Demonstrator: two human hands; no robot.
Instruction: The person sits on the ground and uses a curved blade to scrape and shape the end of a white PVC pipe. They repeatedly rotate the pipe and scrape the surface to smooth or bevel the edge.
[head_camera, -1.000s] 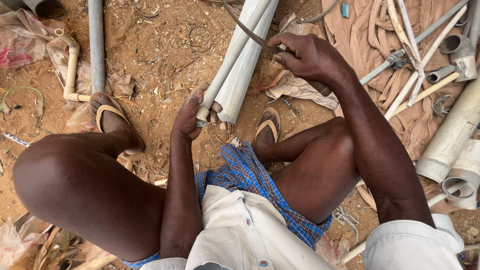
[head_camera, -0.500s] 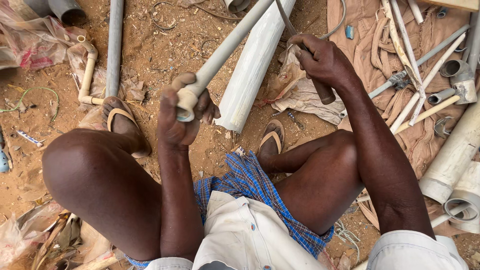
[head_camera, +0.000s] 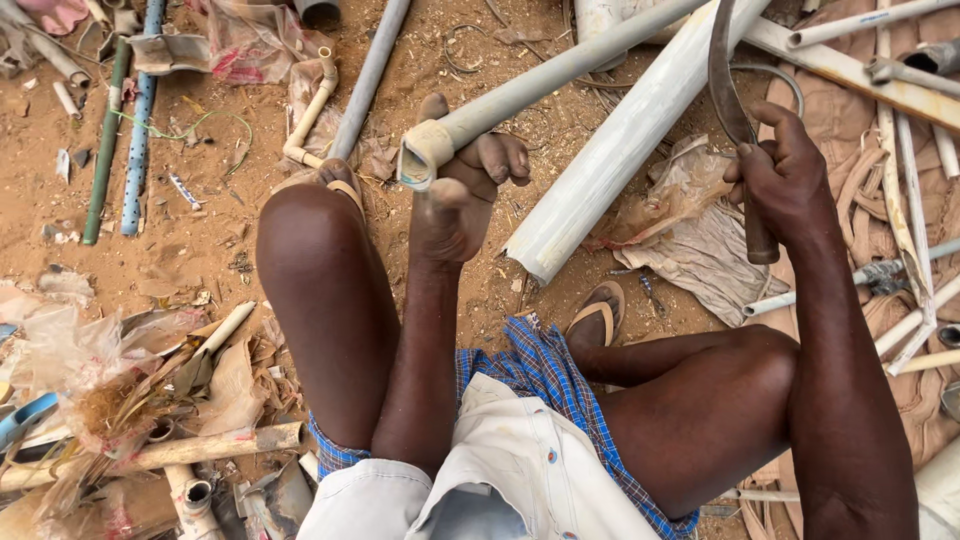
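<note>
My left hand (head_camera: 462, 195) grips a long grey plastic pipe (head_camera: 560, 75) near its end, lifted off the ground, with the cream-coloured fitting (head_camera: 424, 152) on its end turned towards me. My right hand (head_camera: 778, 178) is closed around the dark handle of a curved metal blade (head_camera: 722, 70) that points up and away. A wider whitish pipe (head_camera: 620, 150) lies on the dirt between the two hands. My bare knees and sandalled feet frame the spot.
Brown cloth (head_camera: 860, 130) at the right carries several thin white pipes and fittings. More pipes, a perforated blue tube (head_camera: 140, 120) and plastic scraps lie at the left on the sandy ground. Crumpled bags and pipe offcuts (head_camera: 190, 450) sit by my left leg.
My left hand has raised the grey pipe's end up off the ground and nearer to me. My right hand with the blade has shifted right and slightly down.
</note>
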